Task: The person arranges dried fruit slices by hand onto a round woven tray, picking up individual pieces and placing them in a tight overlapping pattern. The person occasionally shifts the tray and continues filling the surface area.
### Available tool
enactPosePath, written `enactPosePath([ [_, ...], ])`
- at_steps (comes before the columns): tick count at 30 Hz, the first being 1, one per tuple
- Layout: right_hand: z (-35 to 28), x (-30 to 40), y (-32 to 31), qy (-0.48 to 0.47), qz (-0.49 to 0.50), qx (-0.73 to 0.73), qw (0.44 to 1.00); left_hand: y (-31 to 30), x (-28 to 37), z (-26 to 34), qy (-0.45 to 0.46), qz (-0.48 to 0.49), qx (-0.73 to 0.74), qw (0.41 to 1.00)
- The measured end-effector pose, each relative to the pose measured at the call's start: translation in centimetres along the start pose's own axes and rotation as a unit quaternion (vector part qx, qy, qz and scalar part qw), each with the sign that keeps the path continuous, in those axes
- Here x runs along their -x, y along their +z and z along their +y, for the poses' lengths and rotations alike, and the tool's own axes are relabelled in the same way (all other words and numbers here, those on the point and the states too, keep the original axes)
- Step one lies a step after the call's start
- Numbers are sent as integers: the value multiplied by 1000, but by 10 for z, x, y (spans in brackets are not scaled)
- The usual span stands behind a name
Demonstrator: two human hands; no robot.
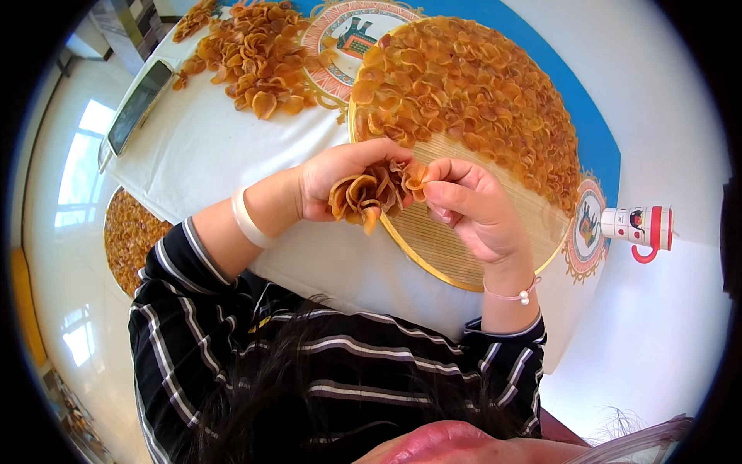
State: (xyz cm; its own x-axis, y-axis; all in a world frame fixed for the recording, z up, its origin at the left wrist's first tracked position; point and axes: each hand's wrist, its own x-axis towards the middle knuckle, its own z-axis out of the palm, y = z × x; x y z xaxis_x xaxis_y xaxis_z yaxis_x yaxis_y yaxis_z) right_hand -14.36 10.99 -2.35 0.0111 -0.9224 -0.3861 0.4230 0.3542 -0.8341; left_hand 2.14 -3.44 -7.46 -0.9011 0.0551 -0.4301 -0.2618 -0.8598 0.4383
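My left hand [339, 177] is closed around a bunch of thin, curled, orange-brown dried slices [362, 194]. Between the thumb and forefinger of my right hand [478, 206] is the edge of one slice [415, 181], right beside that bunch. Both hands are above the near edge of a round tray [458, 249] with a ribbed, bamboo-like surface and a golden rim. Overlapping slices [464, 87] cover the far part of this tray, while its ribbed near part shows bare.
A loose heap of slices [255, 64] lies on the white and blue tablecloth [232, 151], far left. A smartphone [139, 107] is at the table's left edge. Lower left, another round tray of slices [133, 238] shows beyond the table. A white mug with red handle [635, 226] is at right.
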Motion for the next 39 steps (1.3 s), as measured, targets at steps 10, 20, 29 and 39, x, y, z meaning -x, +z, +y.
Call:
enactPosePath([
  [10,-9,6,-21,16,-38,-79,996,8,2,2,-4,25,18,1000],
  [20,-10,6,-19,51,-24,-3,998,1,1,-1,-30,-3,-50,998],
  [29,-17,14,-24,-12,-10,51,999,9,4,-2,-47,-27,-20,998],
  [39,18,-19,-37,-176,307,506,786,0,-1,-1,-28,-61,-20,998],
])
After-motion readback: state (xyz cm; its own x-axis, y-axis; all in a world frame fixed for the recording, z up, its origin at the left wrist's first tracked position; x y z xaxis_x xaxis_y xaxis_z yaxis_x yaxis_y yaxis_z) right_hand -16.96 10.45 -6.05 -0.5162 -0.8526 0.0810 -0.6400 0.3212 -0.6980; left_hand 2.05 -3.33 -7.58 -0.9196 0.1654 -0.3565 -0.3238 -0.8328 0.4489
